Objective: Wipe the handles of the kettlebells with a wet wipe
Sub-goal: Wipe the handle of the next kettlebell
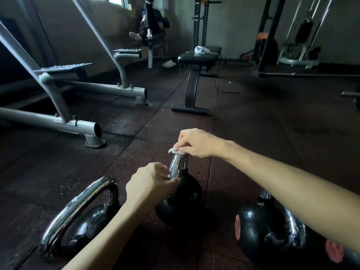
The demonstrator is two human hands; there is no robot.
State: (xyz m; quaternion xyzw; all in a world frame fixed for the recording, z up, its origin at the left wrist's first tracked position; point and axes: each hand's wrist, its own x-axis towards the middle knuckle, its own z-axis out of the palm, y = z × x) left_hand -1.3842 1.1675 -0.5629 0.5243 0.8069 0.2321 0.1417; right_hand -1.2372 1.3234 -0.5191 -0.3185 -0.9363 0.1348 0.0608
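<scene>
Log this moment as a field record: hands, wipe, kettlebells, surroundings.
wiping: right hand pinches wet wipe on top of the handle
steadying: left hand grips that handle lower down
being wiped: middle kettlebell, upright on the floor
others: left kettlebell, right kettlebell, no hand on them
behind: bench

The wet wipe (173, 150) is mostly hidden under the right hand (196, 143). An arm (292, 191) covers half the lower-right kettlebell (253, 236), and its pink label (237, 227) is too blurry.
</scene>
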